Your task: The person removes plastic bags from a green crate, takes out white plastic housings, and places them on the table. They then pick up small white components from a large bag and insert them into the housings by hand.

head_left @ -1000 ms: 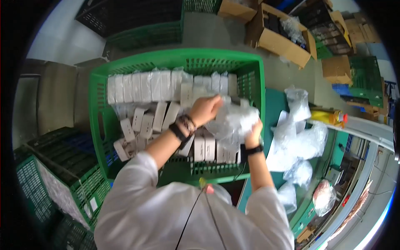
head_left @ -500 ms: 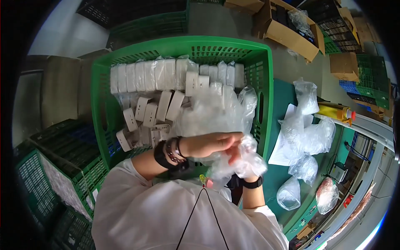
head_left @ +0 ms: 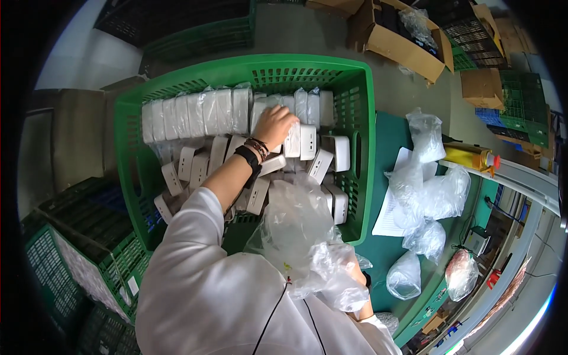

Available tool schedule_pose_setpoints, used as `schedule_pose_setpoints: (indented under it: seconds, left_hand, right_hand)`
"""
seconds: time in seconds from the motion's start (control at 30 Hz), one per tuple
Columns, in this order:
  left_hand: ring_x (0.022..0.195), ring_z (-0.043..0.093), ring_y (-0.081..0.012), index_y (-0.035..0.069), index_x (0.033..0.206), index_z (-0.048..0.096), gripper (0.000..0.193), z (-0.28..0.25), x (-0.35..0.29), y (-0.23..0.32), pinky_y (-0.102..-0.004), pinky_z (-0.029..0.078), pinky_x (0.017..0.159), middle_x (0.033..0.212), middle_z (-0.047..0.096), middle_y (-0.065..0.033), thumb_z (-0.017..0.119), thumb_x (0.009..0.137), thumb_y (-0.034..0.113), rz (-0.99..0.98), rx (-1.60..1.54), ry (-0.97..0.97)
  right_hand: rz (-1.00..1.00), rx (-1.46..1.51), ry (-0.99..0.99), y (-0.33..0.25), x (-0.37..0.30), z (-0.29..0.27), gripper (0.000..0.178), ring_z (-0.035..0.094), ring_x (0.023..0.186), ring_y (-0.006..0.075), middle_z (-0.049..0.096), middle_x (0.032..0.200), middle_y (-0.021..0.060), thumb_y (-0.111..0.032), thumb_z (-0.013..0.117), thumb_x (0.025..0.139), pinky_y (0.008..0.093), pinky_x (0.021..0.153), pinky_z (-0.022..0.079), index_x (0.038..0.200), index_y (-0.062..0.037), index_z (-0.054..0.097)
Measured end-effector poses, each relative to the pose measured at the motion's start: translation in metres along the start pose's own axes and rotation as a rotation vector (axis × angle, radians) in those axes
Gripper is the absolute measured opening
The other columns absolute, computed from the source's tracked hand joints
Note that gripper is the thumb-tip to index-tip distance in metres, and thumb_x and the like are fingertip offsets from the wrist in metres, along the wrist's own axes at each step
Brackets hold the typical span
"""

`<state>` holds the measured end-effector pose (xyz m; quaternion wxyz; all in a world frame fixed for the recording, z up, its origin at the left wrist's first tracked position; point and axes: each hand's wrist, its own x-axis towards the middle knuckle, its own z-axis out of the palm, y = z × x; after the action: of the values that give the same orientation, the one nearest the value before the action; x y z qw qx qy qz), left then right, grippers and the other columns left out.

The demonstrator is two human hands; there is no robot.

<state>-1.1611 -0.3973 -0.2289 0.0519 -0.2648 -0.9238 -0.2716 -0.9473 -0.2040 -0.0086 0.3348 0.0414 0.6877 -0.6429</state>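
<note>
"well, what's different from half a second ago?"

"the hands have parted. the left hand has reached into the green crate, its fingers bent over the top of a white unit; i can't tell whether they pinch it."

"and the right hand?"

"back near the white shirt, clutching bunched clear bags, though they hide most of its fingers."

"so what does that mean for the work?"

"the bags veil less of the crate's right side now, so units there look easier to get at, i'd judge. the touched one stands among its neighbours, just in front of the back row."
</note>
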Motion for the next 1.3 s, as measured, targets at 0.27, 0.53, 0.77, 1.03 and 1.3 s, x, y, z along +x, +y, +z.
schedule_pose_setpoints:
  seconds: [0.27,0.53,0.77,1.03,1.3]
  left_hand:
    - [0.056,0.047,-0.0219,0.006,0.076,0.057,0.008,-0.122,0.020,0.081,-0.0316,0.038,0.049,0.068,0.050,-0.0057,0.049,0.077,0.002,0.139,-0.450,0.427]
    - [0.053,0.043,-0.0178,0.006,0.064,0.047,0.022,-0.213,-0.035,0.168,-0.0250,0.037,0.058,0.060,0.041,-0.0030,0.048,0.081,0.020,0.602,-1.584,-0.198]
    - [0.070,0.045,-0.0176,0.003,0.072,0.047,0.021,-0.233,-0.063,0.117,-0.0296,0.036,0.069,0.076,0.046,-0.0063,0.050,0.080,0.023,-0.152,-1.953,-0.122]
    - [0.096,0.047,-0.0331,0.001,0.091,0.056,0.027,-0.152,-0.066,-0.117,-0.0412,0.035,0.085,0.091,0.054,-0.0165,0.057,0.072,0.020,-0.608,-0.332,0.472]
    - [0.097,0.049,-0.0314,0.003,0.084,0.060,0.023,-0.112,-0.085,-0.184,-0.0415,0.038,0.084,0.095,0.056,-0.0148,0.058,0.067,0.019,-0.266,0.257,0.048]
  right_hand:
    - [-0.140,-0.881,0.290,-0.022,0.006,0.000,0.017,0.053,0.057,0.0123,0.059,0.072,0.0070,-0.009,0.056,0.075,0.0256,0.055,0.045,0.087,0.0010,0.060]
    - [-0.663,-0.382,0.639,-0.052,0.086,0.052,0.026,0.056,0.074,0.0158,0.058,0.086,0.0104,-0.011,0.057,0.077,0.0282,0.061,0.048,0.102,-0.0033,0.055]
    - [-0.275,-0.920,-0.022,0.042,0.139,0.021,0.011,0.057,0.076,0.0178,0.057,0.098,0.0107,-0.012,0.053,0.077,0.0316,0.057,0.046,0.086,-0.0056,0.054]
    - [-0.094,-1.176,0.178,-0.034,0.346,0.116,0.015,0.052,0.096,0.0281,0.060,0.082,0.0132,-0.017,0.052,0.069,0.0395,0.086,0.038,0.065,-0.0072,0.063]
    - [-0.343,-1.434,0.407,0.009,0.392,0.125,0.023,0.034,0.114,0.0268,0.043,0.118,0.0106,-0.019,0.053,0.070,0.0463,0.092,0.029,0.085,-0.0078,0.066]
